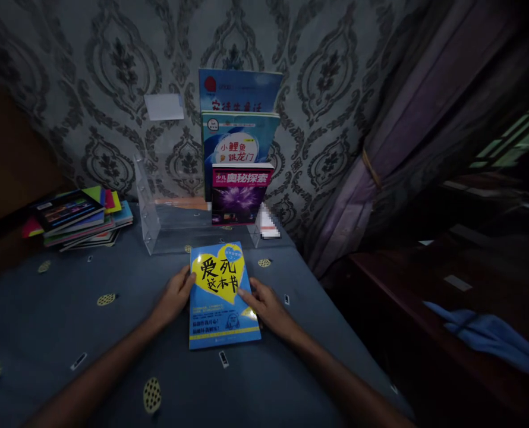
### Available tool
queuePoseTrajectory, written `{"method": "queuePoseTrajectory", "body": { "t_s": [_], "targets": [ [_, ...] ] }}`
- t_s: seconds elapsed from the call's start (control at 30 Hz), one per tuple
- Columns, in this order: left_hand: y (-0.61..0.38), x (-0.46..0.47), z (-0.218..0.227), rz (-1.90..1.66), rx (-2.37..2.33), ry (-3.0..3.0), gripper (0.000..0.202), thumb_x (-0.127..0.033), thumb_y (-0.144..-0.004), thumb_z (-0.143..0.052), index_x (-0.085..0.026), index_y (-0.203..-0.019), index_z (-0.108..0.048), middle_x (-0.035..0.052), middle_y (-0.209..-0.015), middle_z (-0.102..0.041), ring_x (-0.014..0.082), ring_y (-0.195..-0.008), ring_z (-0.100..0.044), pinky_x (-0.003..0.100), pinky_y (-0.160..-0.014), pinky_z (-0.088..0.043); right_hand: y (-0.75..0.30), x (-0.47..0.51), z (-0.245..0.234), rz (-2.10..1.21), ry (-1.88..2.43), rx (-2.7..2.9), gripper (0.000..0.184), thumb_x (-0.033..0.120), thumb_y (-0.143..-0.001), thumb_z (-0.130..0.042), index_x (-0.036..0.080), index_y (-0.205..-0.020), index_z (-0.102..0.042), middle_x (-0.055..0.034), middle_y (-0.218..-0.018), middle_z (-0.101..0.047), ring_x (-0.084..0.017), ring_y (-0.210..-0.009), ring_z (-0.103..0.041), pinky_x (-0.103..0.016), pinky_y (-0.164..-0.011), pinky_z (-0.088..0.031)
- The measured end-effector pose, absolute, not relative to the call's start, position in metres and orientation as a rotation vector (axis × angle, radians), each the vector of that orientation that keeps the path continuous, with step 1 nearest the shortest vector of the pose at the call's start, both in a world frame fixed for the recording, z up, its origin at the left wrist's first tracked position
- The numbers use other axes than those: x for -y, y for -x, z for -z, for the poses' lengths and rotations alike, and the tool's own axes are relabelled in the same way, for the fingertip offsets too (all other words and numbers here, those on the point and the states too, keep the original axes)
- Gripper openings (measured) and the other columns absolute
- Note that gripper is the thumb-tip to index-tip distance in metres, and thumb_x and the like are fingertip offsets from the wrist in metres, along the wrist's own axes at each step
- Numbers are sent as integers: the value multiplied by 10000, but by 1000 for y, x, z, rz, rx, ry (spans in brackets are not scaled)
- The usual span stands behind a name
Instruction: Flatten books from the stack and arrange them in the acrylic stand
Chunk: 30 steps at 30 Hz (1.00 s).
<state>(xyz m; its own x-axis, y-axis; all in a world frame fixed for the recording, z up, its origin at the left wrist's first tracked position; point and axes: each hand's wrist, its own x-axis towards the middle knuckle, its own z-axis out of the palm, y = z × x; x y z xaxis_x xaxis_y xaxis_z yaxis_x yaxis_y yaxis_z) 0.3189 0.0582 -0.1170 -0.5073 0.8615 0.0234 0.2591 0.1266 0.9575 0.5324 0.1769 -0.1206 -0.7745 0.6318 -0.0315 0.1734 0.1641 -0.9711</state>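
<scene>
A blue book [224, 321] with a yellow heart and black characters on its cover is between my two hands, cover facing up. My left hand [178, 292] grips its left edge, thumb on the cover. On the opposite edge, my right hand [264, 302] holds it the same way, thumb near the heart. Just beyond stands a clear acrylic rack [179, 238] with stepped tiers. Its right side carries a purple and pink book [240, 202], a teal-blue book [242, 134] behind that, and a taller blue book [242, 89] at the back.
A stack of books and booklets [75, 217] lies at the left of the cloth-covered table [126, 351]. A white card [164, 107] shows above the rack, before the patterned wall. A tied purple curtain [358, 178] hangs at right. Lower right, a blue cloth [482, 339] rests on a dark red surface.
</scene>
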Motion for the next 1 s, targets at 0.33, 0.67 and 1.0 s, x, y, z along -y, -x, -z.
{"method": "queuePoseTrajectory", "body": {
  "t_s": [0.33,0.67,1.0],
  "targets": [
    [-310,-53,107,-733,-2298,-1719,396,-331,-930,-416,-172,-1235,-611,80,-905,-717,240,-823,-672,336,-748,-500,-540,-187,102,-1065,1069,2444,274,474,-848,-629,207,-873,-572,15,-607,-649,-187,-538,-618,-267,-488,-384],
    [-293,-77,139,-728,-2307,-2118,426,-344,-991,-347,-144,-1294,-569,128,-1396,-564,260,-1290,-528,442,-1113,-404,-518,-179,105,-408,724,2655,288,261,-927,-563,139,-1178,-636,-151,-1231,-644,-287,-1151,-586,-427,-992,-472],
    [-289,-86,142,-672,-2298,-2273,404,-289,-985,-354,-119,-1264,-592,168,-1335,-615,281,-1247,-579,475,-1084,-454,-494,-193,136,-505,560,2664,533,350,-946,-533,93,-1412,-499,-195,-1486,-470,-298,-1438,-355,-534,-1188,-283]
  ]
}}
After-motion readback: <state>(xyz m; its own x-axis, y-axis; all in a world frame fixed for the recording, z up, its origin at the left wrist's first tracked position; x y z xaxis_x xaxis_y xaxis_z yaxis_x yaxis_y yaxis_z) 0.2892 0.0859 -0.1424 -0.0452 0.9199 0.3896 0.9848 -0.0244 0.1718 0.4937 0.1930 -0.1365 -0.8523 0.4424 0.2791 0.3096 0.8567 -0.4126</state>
